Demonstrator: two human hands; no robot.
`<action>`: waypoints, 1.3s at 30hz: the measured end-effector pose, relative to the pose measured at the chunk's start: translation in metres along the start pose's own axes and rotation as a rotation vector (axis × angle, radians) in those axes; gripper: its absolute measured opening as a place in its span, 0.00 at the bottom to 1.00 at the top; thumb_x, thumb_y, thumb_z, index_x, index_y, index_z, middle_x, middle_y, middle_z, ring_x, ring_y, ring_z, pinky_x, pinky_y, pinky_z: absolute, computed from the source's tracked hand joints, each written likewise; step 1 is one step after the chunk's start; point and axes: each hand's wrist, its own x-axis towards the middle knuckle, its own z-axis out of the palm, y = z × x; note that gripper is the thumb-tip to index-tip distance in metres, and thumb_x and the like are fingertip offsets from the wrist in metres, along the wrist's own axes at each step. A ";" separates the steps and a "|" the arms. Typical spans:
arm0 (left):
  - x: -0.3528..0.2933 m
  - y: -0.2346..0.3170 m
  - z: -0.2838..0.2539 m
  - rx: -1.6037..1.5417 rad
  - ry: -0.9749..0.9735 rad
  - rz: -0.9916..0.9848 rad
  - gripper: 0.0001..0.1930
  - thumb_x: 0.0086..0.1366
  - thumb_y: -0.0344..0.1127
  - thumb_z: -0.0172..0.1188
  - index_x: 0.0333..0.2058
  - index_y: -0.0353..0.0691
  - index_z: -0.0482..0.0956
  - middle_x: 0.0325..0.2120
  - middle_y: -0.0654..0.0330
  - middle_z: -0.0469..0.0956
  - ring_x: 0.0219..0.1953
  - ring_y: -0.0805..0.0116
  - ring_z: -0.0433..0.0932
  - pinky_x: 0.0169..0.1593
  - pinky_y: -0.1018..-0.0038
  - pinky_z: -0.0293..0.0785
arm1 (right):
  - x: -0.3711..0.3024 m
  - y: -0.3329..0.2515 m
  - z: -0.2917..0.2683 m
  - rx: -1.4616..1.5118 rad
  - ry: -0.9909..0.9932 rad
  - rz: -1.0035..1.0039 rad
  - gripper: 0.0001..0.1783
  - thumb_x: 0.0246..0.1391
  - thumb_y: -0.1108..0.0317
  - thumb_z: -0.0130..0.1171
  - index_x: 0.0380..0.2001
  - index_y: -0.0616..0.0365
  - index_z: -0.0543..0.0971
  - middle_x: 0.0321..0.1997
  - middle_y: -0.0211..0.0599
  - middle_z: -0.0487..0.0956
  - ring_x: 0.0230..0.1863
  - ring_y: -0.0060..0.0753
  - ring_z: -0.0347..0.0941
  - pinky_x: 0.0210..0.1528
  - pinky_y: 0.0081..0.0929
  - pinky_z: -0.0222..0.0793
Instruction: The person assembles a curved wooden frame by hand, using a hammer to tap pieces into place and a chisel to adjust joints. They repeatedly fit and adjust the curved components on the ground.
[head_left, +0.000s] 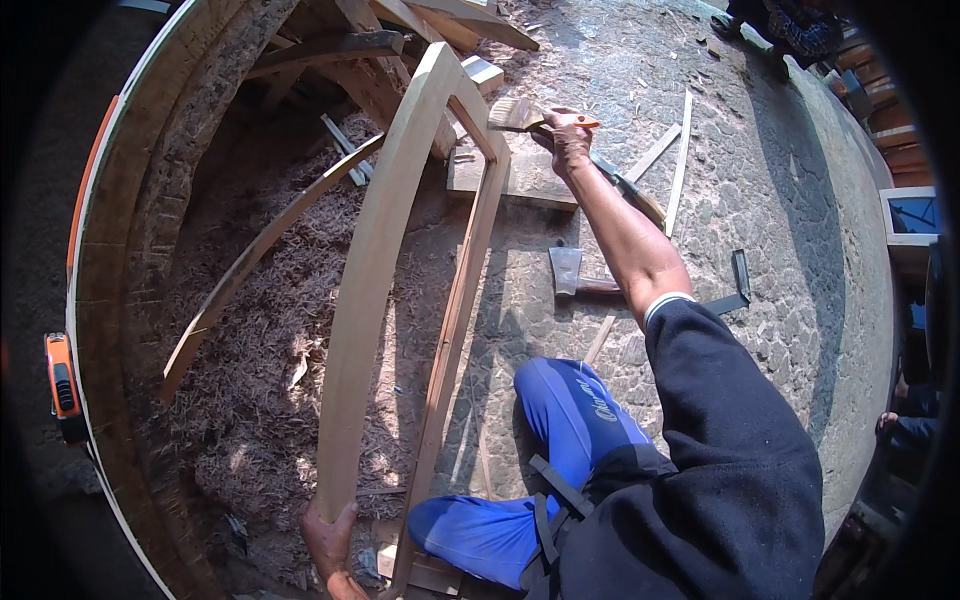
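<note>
A long, slightly curved wooden frame (358, 290) stands tilted in front of me, with pale, smooth faces and an open middle. At its lower end my left hand (328, 538) is closed around the wood. My right hand (566, 142), arm stretched out, grips a flat brush (515, 115) with pale bristles and an orange handle end. The bristles are beside the frame's upper right corner; whether they touch it I cannot tell.
An axe (566, 272) and a dark try square (741, 290) lie on the rough ground. Wood shavings (250, 360) and offcuts surround the frame. A large curved timber (110, 270) bounds the left side, with an orange-black tool (62, 385) beside it. People (795, 25) are at the far right.
</note>
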 end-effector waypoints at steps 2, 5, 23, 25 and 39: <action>-0.004 0.002 0.002 -0.039 -0.007 -0.026 0.21 0.50 0.29 0.73 0.44 0.31 0.82 0.33 0.51 0.86 0.35 0.62 0.84 0.43 0.66 0.78 | 0.000 0.008 0.005 0.276 -0.190 -0.004 0.20 0.57 0.75 0.65 0.52 0.56 0.72 0.42 0.41 0.82 0.40 0.43 0.84 0.38 0.36 0.86; -0.005 0.004 0.004 -0.043 0.008 -0.031 0.21 0.49 0.29 0.74 0.43 0.31 0.82 0.33 0.51 0.86 0.34 0.60 0.84 0.43 0.65 0.78 | -0.038 0.022 -0.002 -0.446 0.169 0.331 0.19 0.51 0.75 0.66 0.48 0.55 0.75 0.41 0.35 0.81 0.38 0.35 0.83 0.43 0.30 0.83; -0.020 -0.003 0.013 0.071 0.089 0.008 0.20 0.51 0.38 0.75 0.41 0.36 0.82 0.33 0.48 0.86 0.36 0.50 0.86 0.42 0.60 0.79 | -0.469 0.083 -0.034 -0.901 -1.638 0.122 0.15 0.47 0.70 0.67 0.39 0.55 0.78 0.35 0.50 0.80 0.43 0.55 0.80 0.43 0.43 0.76; -0.031 -0.002 0.012 0.108 0.096 -0.021 0.20 0.53 0.39 0.74 0.42 0.36 0.82 0.34 0.48 0.86 0.37 0.49 0.87 0.43 0.61 0.79 | -0.434 0.076 -0.014 -0.673 -1.280 0.241 0.10 0.57 0.66 0.67 0.38 0.58 0.80 0.32 0.45 0.82 0.38 0.35 0.82 0.42 0.34 0.76; -0.078 0.033 0.042 0.246 0.138 -0.079 0.19 0.53 0.46 0.75 0.39 0.41 0.83 0.31 0.47 0.85 0.39 0.43 0.85 0.43 0.54 0.79 | -0.331 0.074 -0.025 -1.089 -0.984 0.056 0.14 0.52 0.59 0.59 0.35 0.58 0.82 0.44 0.58 0.81 0.49 0.55 0.79 0.51 0.45 0.75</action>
